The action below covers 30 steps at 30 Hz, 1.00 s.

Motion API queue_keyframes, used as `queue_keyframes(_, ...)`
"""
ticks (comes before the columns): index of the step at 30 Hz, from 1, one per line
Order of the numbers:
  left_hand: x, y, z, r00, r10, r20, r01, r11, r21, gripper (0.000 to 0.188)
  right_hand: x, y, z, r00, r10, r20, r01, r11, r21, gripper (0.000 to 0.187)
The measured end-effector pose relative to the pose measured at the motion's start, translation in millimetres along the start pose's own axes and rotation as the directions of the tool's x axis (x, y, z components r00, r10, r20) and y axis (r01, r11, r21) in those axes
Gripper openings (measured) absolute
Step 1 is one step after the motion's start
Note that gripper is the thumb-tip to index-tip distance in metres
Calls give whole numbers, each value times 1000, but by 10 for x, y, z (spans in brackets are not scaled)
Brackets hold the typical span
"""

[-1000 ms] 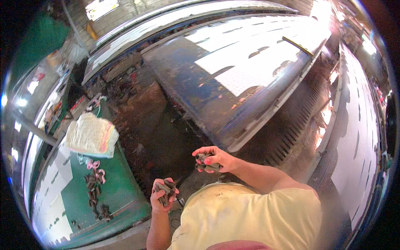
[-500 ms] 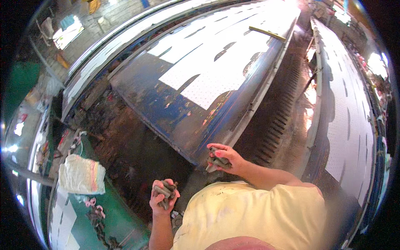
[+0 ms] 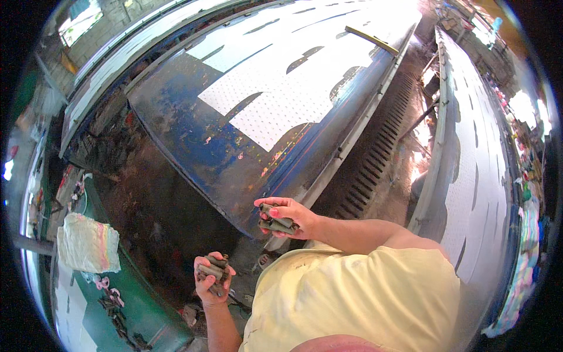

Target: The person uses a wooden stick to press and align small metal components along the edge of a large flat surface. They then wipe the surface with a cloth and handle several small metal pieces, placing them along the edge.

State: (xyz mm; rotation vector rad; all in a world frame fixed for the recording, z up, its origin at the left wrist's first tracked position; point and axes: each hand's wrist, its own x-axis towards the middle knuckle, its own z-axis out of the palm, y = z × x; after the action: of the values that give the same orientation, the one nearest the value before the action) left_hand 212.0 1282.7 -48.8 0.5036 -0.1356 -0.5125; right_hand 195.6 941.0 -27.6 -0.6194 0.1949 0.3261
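My left hand is closed around several short grey-brown cylindrical pieces, held upright over the dark floor. To its right and a little farther off, my right hand grips more pieces of the same kind, its index finger stretched along the top. That hand is next to the near corner of a long worn blue table. White dotted cut pieces lie across the table top. What exactly the cylindrical pieces are, I cannot tell.
A green table at the lower left carries a folded pale cloth and a dark knotted cord-like strand. A yellowish bar lies across the blue table's far edge. On the right, another long table holds more white sheets.
Both hands have shifted left in the picture, each still holding its pieces. My right hand has turned so that its pieces show more clearly. The whole view has moved a little too.
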Motion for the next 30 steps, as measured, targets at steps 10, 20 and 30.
queue_keyframes(10, 764, -982, 838, 986, 168, -1, -168, 984, -52, 38, -266, -1460, -957, 989, -24, 144, 24, 1000, 1, 61)
queue_keyframes(20, 1272, -1446, 1502, 985, 127, 120, -124, 992, -29, 37, -465, -2110, -1457, 998, -66, 12, 65, 996, 56, 57)
queue_keyframes(30, 1685, -1835, 1427, 982, 178, 70, -173, 983, -68, 38, -513, -2391, -1416, 999, -6, -51, 5, 1000, -10, 51)
